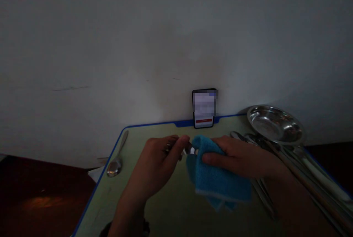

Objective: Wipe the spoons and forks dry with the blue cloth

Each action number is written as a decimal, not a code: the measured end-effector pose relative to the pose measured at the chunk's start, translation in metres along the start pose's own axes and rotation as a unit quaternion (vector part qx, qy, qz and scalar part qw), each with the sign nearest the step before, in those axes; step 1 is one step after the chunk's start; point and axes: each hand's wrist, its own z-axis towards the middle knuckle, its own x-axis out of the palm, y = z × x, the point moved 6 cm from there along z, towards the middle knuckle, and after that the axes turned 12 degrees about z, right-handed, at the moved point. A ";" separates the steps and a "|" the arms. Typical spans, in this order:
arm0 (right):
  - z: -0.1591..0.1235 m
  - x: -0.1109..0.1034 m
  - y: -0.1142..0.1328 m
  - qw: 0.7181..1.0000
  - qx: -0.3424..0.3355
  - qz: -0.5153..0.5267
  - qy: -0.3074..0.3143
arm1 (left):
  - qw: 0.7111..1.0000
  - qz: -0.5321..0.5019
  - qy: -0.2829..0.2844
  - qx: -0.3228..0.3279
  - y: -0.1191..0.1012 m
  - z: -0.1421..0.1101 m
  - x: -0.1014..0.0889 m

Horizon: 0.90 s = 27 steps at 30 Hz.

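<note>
Over the middle of the table, my left hand (162, 159) is closed around a shiny metal utensil (192, 151). Fingers and cloth cover most of it, so its kind cannot be made out. A blue towel cloth (220, 181) is gripped by my right hand (237, 156), thumb on the near side, and is folded against the utensil's right part. The cloth's lower corners hang loose above the tabletop. A metal spoon (114, 166) lies alone at the table's left edge, bowl toward me.
A pale green table (165, 215) with a blue rim stands against the wall. At its back a phone (204, 121) leans upright. To the right are a shallow metal bowl (275, 124) and several long utensils (311, 167), partly hidden by my right arm.
</note>
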 end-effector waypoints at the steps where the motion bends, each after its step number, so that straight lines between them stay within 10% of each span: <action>1: -0.001 -0.001 -0.001 1.000 0.005 -0.004 0.002 | 1.000 0.001 0.002 0.000 0.000 0.000 0.000; 27: -0.030 -0.025 -0.008 0.999 0.041 0.007 -0.005 | 0.998 -0.028 0.011 -0.055 0.011 -0.008 -0.003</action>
